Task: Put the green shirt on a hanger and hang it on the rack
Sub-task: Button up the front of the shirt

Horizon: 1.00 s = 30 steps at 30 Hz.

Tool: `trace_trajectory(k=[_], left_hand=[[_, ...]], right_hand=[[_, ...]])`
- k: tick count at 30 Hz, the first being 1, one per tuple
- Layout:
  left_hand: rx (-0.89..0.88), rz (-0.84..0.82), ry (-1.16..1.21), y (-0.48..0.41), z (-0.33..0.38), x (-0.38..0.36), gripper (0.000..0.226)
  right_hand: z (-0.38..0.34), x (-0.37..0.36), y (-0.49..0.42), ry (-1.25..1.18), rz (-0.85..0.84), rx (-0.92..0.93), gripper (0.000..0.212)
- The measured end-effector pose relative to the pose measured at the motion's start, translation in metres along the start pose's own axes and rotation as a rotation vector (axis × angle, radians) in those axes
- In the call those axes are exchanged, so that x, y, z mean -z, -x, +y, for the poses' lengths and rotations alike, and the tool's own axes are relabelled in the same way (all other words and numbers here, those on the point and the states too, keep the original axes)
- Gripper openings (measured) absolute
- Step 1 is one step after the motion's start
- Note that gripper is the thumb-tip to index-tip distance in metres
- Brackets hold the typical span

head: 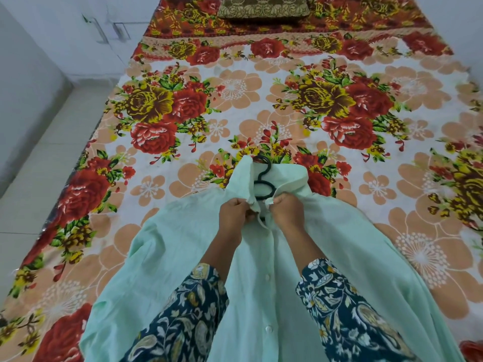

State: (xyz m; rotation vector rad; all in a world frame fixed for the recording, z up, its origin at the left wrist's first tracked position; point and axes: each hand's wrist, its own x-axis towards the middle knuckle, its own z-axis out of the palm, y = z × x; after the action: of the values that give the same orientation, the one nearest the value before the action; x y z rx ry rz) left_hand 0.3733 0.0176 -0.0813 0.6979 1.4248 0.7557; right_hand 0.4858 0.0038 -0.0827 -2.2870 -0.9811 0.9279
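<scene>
1. The mint-green shirt (170, 257) is being worked on where it lies, front up, on the floral bedsheet (287, 100). The black hanger (264, 173) is already inside it, with only the hook poking out of the collar.
2. Just below that hook, the two front edges are being pinched. One is gripped by the left hand (234, 212) and the other by the right hand (286, 211), fingers curled tight on the cloth.
3. Pretty sure the top button is being done up so the shirt isn't sliding off later, but that's a guess.
4. Next up, that closure needs finishing. Then the hook needs grabbing and the whole thing lifting without the shoulders slipping off.
5. Hard to see: the hanger's arms below the hook are being covered by fabric, and the top button is being blocked by fingers. The hem is being cut off by the frame, and no rack is being shown anywhere.
</scene>
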Motion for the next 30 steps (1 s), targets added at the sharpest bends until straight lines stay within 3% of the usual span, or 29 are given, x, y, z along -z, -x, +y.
trace_trajectory(k=[7,9,13,15,21,30], left_hand=[[0.049,-0.035,-0.002,-0.009,0.002,0.0,0.021],[0.025,-0.041,-0.047,-0.009,0.003,-0.001,0.019],[-0.087,-0.086,-0.119,-0.006,0.005,-0.004,0.022],[-0.116,-0.104,-0.147,-0.004,0.004,-0.006,0.021],[-0.133,-0.182,-0.099,0.0,0.001,-0.003,0.014],[-0.013,-0.194,0.084,0.004,0.009,-0.009,0.022]], right_hand=[[-0.003,-0.003,-0.006,0.146,0.013,0.043,0.017],[-0.005,-0.002,-0.009,0.0,0.002,0.005,0.012],[-0.011,0.004,-0.008,-0.445,-0.098,-0.131,0.028],[-0.012,0.008,-0.004,-0.545,-0.163,-0.17,0.029],[-0.015,0.014,0.003,-0.557,-0.2,-0.192,0.027],[-0.017,0.012,0.002,-0.528,-0.173,-0.27,0.028]])
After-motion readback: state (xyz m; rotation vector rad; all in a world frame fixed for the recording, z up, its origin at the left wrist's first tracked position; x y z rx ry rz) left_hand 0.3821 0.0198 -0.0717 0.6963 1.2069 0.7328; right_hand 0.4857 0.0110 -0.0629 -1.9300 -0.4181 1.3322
